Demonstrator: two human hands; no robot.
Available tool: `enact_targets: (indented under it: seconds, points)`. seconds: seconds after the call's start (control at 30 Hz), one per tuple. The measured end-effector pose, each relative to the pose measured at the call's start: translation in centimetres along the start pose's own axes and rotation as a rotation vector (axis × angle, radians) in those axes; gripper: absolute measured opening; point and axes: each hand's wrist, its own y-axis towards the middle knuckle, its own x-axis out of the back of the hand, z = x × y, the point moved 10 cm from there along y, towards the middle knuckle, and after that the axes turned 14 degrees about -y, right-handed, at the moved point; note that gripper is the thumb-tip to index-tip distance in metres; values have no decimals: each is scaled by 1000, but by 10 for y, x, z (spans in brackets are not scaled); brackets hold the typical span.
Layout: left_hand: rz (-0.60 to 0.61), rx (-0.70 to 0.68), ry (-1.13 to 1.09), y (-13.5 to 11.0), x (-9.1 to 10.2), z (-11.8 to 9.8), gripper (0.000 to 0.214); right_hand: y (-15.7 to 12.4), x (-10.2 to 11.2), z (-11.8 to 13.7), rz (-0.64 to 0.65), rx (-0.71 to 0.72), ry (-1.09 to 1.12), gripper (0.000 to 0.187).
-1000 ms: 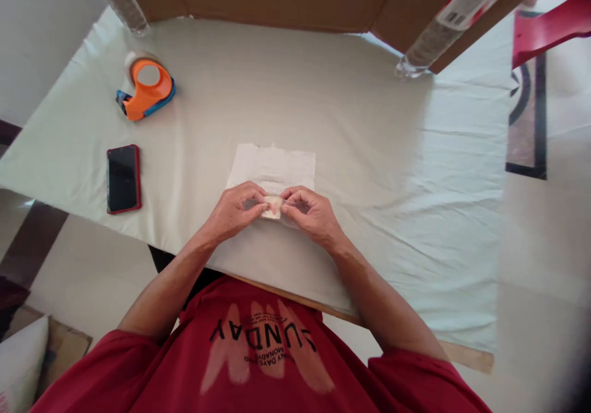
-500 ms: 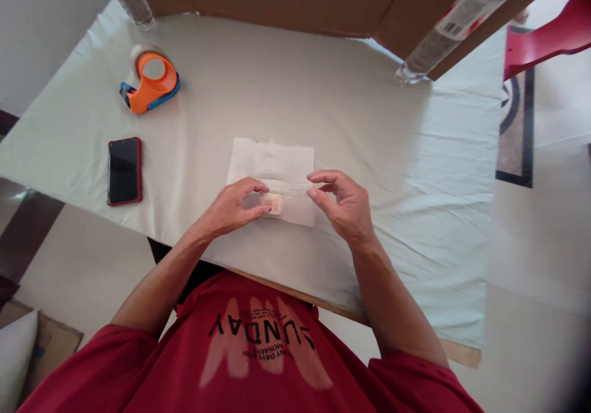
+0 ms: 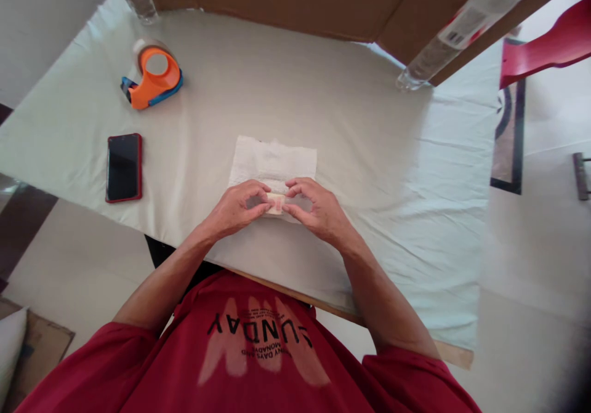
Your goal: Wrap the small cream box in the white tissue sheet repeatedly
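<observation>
A small cream rectangular block (image 3: 277,204) with a pinkish patch lies at the near part of a white paper tissue (image 3: 272,157). My left hand (image 3: 236,208) has thumb and fingers curled around the block's left end. At the opposite end, my right hand (image 3: 321,211) pinches it the same way, with the thumb on the near side and the fingers on the far side. The fingertips cover both ends of the block, so its exact kind cannot be made out. Creases run across the tissue just beyond it.
An orange and blue tape dispenser (image 3: 154,79) sits at the far left of the cloth-covered table (image 3: 295,99). Nearer, a phone (image 3: 124,168) in a red case lies flat. A cardboard box (image 3: 286,0) and two clear plastic bottles (image 3: 429,62) border the far side.
My right hand has moved left from the tissue's right edge to the block's right end. My left hand has stayed at the block's left end.
</observation>
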Motion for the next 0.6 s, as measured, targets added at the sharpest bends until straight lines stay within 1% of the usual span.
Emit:
enact_targets:
  seconds: [0.13, 0.2, 0.37, 0.6]
  points:
    - [-50, 51, -67, 2, 1, 4, 12, 9, -9, -13, 34, -103, 129, 12]
    - [-71, 52, -88, 2, 2, 5, 13, 9, -11, -15, 21, -131, 165, 13]
    - [-88, 31, -133, 3, 1, 4, 15, 4, -9, -15, -46, -161, 191, 14]
    - [-72, 84, -143, 3, -2, 6, 10, 1, -10, -17, -77, -154, 143, 9]
